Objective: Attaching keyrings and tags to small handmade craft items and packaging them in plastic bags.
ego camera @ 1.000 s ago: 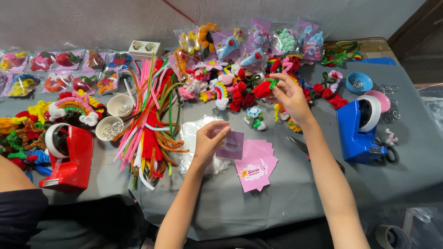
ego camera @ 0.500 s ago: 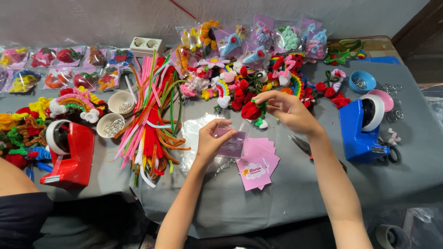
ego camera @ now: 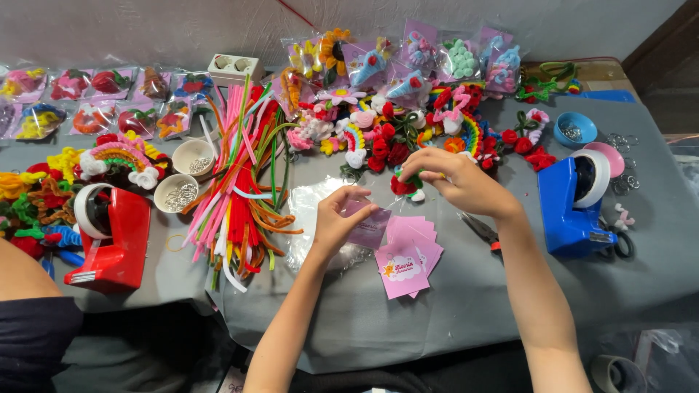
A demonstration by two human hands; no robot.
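Grey-clothed table [ego camera: 466,306], draped over the near edge. At the left edge, a red tape dispenser [ego camera: 109,236]; at the right edge, a blue tape dispenser [ego camera: 575,200]. Left of centre, a heap of coloured pipe cleaners [ego camera: 244,182] beside two white bowls [ego camera: 186,175]. Near the middle, pink cards [ego camera: 408,251]. Along the far edge, bagged pipe-cleaner crafts [ego camera: 87,98] and loose red flowers [ego camera: 386,149].

A grey cloth covers the worktop [ego camera: 466,306]. The stack of cards [ego camera: 411,255] is bright pink with a small pale emblem, and the card [ego camera: 368,225] pinched in the left hand [ego camera: 336,218] is a duller mauve. The flower [ego camera: 405,185] under the right hand [ego camera: 459,180] is red with green and white. One tape dispenser [ego camera: 109,240] is red, the other [ego camera: 575,204] blue. The pipe cleaners [ego camera: 244,182] mix pink, orange, green, red and white.
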